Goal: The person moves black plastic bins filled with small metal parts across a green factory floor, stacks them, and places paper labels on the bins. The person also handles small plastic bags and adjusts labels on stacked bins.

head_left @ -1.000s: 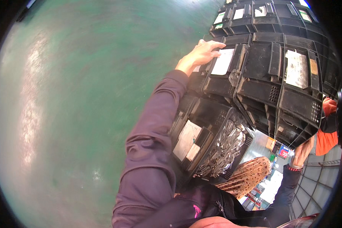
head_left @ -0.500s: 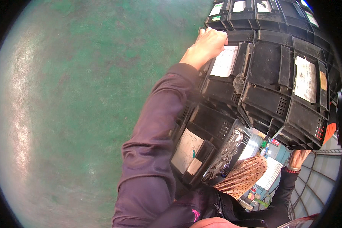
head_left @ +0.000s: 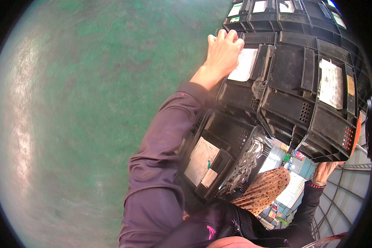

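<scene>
Black plastic crates with paper labels stand stacked on my right. My left hand (head_left: 224, 51) reaches out to the left edge of one crate (head_left: 235, 97), beside its white label (head_left: 243, 65). Its fingers are bent at the rim, and the fingertips are mostly hidden. Lower right, my right hand (head_left: 325, 171) is closed on the bottom corner of another crate (head_left: 328, 130), its fingers partly hidden behind it. Between my arms sits a lower crate (head_left: 223, 128) with a paper label and metallic-looking pieces (head_left: 246, 161) inside.
A green floor (head_left: 91, 103) spreads along the left. More black crates (head_left: 273, 20) are stacked at the top right. A person in a leopard-patterned head covering (head_left: 266, 188) is near the lower crate. A wall with a metal frame (head_left: 343, 194) rises at the right.
My left hand has shifted slightly left along the crate's edge, with its knuckles more raised. The lower crate appears a little further left. My right hand stays at its corner.
</scene>
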{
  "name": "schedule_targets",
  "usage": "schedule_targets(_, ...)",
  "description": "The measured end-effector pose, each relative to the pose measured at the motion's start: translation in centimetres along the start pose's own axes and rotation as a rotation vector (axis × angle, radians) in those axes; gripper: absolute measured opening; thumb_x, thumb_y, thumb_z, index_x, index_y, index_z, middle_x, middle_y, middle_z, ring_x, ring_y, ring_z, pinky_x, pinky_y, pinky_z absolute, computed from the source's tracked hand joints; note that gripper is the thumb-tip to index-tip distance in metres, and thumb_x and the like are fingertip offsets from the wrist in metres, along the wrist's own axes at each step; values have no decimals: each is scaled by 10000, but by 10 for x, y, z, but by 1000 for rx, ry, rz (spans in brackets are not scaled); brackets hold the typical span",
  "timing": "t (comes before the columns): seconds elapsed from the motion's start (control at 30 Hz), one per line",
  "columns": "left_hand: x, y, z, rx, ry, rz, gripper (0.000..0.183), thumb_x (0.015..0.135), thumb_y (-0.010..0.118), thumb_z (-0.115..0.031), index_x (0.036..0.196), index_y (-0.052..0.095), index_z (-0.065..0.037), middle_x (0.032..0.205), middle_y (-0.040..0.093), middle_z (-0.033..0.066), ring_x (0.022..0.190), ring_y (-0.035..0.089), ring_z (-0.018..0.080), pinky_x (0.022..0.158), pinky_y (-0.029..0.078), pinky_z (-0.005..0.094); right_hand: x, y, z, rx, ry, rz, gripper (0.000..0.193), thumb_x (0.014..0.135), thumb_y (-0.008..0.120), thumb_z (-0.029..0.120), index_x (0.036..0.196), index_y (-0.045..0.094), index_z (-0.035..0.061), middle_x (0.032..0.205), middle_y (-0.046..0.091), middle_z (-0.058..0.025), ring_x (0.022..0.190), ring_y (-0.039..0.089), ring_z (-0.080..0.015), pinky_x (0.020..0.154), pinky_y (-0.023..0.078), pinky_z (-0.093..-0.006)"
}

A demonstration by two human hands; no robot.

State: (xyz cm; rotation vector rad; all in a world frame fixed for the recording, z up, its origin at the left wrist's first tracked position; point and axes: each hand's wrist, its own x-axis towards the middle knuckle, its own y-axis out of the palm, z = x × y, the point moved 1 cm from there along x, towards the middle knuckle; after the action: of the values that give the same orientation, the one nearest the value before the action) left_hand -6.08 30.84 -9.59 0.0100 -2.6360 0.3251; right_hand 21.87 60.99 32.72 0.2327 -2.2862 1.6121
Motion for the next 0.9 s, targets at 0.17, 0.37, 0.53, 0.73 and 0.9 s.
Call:
schedule_targets(0.17, -9, 5, -9, 10, 27, -83, 132, 840, 601, -99, 961, 649, -114, 954, 635, 43, 980, 543, 265, 805, 373, 413, -1, 3, -27, 419, 185, -54, 386, 997, 512, 128, 1339, 461, -43, 1317, 559, -150, 1117, 578, -241, 1017, 451, -328)
schedule_targets(0.37, 4, -3, -1, -250, -120, 96, 203, 858, 632, -174, 1041, 677, -100, 890, 702, 90, 936, 574, 300, 840, 365, 446, 2, 5, -33, 393, 128, -15, 366, 1001, 482, 88, 1341, 454, -44, 1353, 529, -151, 1137, 568, -220, 1023, 463, -323)
schedule_targets(0.53, 8, 6, -4, -224, -202, 113, 135, 858, 651, -207, 908, 708, -94, 876, 700, 83, 930, 571, 294, 854, 362, 452, 5, 6, -17, 427, 216, 28, 366, 997, 484, 77, 1340, 453, -46, 1347, 533, -150, 1137, 568, -221, 1009, 473, -325)
schedule_targets(0.73, -8, 12, 0, -467, -197, -56, 111, 866, 635, -181, 887, 675, -80, 886, 674, 78, 946, 551, 275, 875, 383, 405, 6, 11, -10, 572, 260, -29, 360, 994, 491, 76, 1332, 461, -45, 1340, 538, -147, 1134, 570, -219, 1002, 478, -327)
schedule_targets(0.9, -11, 6, 4, -534, -186, -110, 212, 816, 703, -240, 951, 681, -78, 899, 690, 73, 984, 582, 231, 888, 432, 378, 4, 10, -16, 626, 279, -47, 356, 991, 496, 76, 1325, 467, -45, 1334, 543, -145, 1131, 573, -218, 995, 483, -328)
